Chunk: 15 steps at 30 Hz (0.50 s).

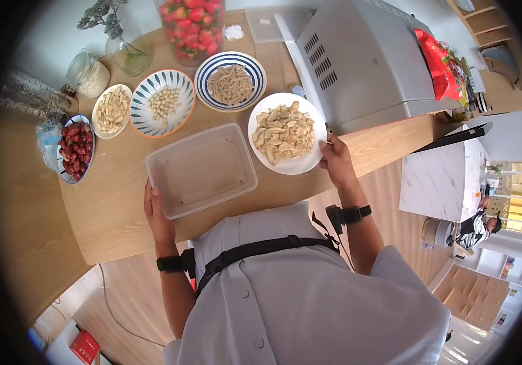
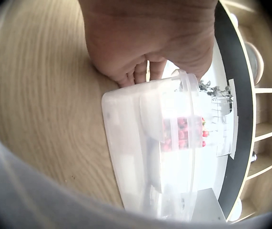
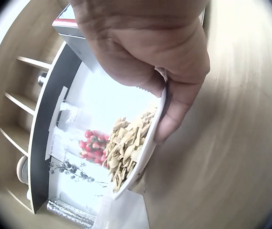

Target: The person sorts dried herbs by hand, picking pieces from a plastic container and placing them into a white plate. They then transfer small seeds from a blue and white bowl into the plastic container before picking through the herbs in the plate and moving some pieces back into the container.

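Note:
A clear rectangular plastic container (image 1: pixel 203 170) lies before the person on the wooden table. My left hand (image 1: pixel 159 213) touches its left side, fingers against the outer wall and fairly straight; in the left wrist view the hand (image 2: pixel 150 43) is close by the container's rim. My right hand (image 1: pixel 338 161) pinches the right edge of a white plate (image 1: pixel 260 146), thumb above and fingers below in the right wrist view. Pale dried slices (image 1: pixel 283 134) are heaped on that plate, which tilts in the right wrist view. The plate stands beside the container's right side.
Behind the container stand a striped bowl of brown strips (image 1: pixel 230 85), a patterned bowl of pale beads (image 1: pixel 163 106) and a plate of pale slices (image 1: pixel 112 109). Red dates (image 1: pixel 76 152) are at left. A jar of red fruit (image 1: pixel 194 30) and a grey appliance (image 1: pixel 364 67) stand behind.

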Available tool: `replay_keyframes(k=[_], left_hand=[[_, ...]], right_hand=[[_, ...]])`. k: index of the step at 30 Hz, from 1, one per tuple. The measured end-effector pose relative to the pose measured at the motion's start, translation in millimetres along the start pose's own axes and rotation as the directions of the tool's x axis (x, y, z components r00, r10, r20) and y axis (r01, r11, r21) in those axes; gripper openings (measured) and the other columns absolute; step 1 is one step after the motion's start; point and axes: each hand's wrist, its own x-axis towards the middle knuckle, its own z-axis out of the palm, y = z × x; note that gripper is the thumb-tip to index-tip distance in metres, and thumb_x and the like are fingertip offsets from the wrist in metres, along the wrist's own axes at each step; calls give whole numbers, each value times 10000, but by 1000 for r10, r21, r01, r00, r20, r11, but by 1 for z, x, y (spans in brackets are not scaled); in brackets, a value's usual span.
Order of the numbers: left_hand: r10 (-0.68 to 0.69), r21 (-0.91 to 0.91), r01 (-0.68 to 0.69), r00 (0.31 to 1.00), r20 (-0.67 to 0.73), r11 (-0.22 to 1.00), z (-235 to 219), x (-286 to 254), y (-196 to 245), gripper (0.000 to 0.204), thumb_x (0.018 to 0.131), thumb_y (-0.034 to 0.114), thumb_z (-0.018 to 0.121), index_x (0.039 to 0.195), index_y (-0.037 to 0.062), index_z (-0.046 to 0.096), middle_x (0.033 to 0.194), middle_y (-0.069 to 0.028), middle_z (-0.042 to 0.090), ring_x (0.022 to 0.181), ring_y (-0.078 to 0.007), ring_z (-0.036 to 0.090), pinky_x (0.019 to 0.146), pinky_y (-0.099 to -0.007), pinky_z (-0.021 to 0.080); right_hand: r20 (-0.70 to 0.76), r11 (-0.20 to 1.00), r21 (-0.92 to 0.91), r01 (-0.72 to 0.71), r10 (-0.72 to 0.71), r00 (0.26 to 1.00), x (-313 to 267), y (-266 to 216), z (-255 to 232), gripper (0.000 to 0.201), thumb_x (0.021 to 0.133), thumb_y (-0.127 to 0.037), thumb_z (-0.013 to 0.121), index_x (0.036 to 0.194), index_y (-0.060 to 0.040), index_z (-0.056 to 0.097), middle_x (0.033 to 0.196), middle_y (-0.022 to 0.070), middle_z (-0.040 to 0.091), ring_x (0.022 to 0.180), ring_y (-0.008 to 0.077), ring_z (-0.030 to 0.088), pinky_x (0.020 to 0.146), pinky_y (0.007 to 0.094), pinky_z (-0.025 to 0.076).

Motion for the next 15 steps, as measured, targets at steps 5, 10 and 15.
replay_keyframes(k=[5, 10, 15], left_hand=[[13, 73, -13, 1000, 0, 997, -3, -1, -1, 565, 1107, 334, 474, 1538, -29, 445, 1486, -115, 546, 1364, -216, 496, 1157, -363, 380], [30, 83, -33, 999, 33, 996, -7, 1, -5, 597, 1117, 382, 456, 1551, -26, 429, 1506, -122, 531, 1371, -225, 492, 1164, -370, 375], [51, 24, -54, 995, 89, 998, -10, 1, -10, 650, 1117, 432, 443, 1581, -19, 381, 1567, -130, 470, 1436, -244, 437, 1208, -386, 325]], right_hand=[[26, 999, -53, 0, 1, 1000, -12, -26, 6, 340, 1078, -171, 564, 1348, 34, 568, 1057, 73, 701, 933, 137, 711, 806, 314, 637], [51, 999, -34, 37, -36, 998, -14, -33, 11, 330, 1075, -174, 578, 1331, 35, 571, 989, 49, 705, 872, 103, 698, 755, 287, 630], [81, 997, -46, 66, -62, 995, -18, -58, 30, 330, 1080, -168, 576, 1339, 36, 560, 997, 47, 706, 882, 100, 698, 765, 291, 629]])
